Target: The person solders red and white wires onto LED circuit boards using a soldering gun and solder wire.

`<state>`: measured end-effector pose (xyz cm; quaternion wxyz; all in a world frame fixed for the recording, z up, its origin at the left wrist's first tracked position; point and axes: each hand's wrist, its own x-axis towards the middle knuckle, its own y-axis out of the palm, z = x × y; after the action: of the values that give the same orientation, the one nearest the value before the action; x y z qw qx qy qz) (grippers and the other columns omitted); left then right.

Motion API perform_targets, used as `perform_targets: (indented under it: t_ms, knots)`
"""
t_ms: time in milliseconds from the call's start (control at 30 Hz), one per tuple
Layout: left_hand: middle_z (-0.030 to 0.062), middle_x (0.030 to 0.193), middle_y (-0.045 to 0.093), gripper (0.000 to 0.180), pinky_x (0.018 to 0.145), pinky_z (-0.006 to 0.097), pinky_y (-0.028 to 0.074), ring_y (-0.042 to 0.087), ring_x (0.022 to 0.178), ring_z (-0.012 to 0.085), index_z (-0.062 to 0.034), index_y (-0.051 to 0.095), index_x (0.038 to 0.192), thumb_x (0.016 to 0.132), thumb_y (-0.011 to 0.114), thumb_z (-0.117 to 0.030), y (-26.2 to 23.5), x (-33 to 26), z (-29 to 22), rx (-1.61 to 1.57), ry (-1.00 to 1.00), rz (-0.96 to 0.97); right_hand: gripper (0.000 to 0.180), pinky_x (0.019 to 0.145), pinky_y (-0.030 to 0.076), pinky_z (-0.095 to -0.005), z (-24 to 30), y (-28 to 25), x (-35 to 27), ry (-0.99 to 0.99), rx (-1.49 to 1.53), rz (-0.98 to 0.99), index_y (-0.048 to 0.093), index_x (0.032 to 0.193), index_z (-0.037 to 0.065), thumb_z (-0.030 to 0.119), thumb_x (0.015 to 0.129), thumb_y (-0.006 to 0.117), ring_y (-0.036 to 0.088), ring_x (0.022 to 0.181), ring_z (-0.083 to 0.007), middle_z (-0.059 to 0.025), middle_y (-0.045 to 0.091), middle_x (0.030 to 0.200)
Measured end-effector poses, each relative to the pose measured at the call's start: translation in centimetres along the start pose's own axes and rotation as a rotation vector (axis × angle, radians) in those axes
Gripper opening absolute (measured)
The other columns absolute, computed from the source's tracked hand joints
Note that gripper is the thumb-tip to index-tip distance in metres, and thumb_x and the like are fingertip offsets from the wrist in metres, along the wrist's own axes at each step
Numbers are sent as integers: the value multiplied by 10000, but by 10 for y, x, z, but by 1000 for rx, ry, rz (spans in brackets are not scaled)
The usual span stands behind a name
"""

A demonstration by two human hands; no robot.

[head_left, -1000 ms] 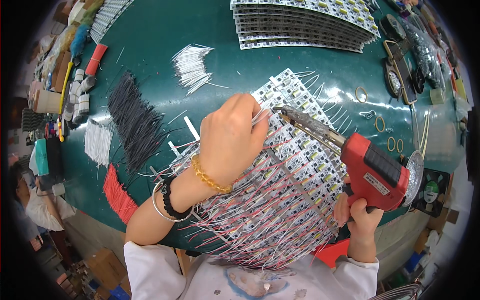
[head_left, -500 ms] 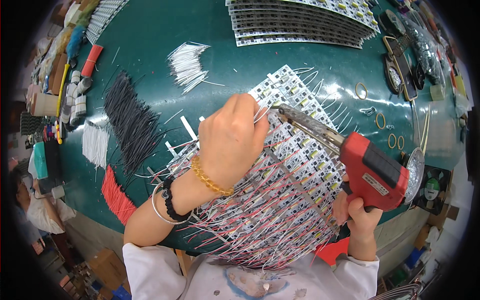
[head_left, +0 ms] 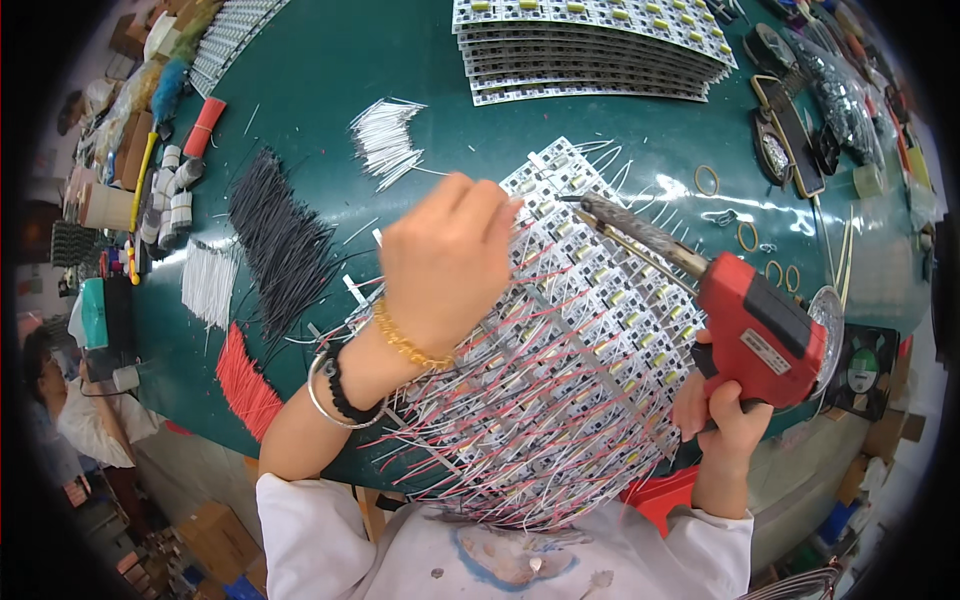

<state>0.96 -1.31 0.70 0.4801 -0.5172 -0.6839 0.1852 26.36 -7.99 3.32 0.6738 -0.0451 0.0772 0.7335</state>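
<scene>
— Soldering, is it? On the green table (head_left: 330, 90)?
— Yes: a fan of LED strips (head_left: 590, 330) lies mid-table. Left hand (head_left: 445, 260) pinches a wire there; right hand (head_left: 725, 415) grips the red soldering gun (head_left: 760, 325).
— Next?
— Probably steadying tip on joint.

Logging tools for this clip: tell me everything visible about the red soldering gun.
The red soldering gun has a boxy plastic-looking body with a pale label and a long, dark, scorched metal barrel. The right hand grips its handle from below. It lies nearly level, barrel pointing up-left, tip over the wired strip boards close to the left hand fingertips.
</scene>
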Motion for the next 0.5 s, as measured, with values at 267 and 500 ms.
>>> perform_targets:
  t_ms: [267, 500]
  knots:
    - [117, 670, 636, 97, 502, 254, 431, 585, 555, 128, 11, 615, 761, 777, 666, -70, -10, -1, -17, -319, -138, 189, 715, 354, 338, -232, 0, -13, -15, -70, 12, -61, 398, 1158, -116, 478, 821, 609, 387, 317, -102, -20, 429, 450]
    - [126, 643, 621, 147, 524, 305, 448, 607, 562, 190, 19, 588, 733, 780, 655, -104, 6, -9, -17, -303, -275, 254, 612, 378, 373, -253, -2, -12, -19, -34, 1, 15, 409, 1116, -92, 375, 810, 659, 450, 387, -123, -45, 470, 521]
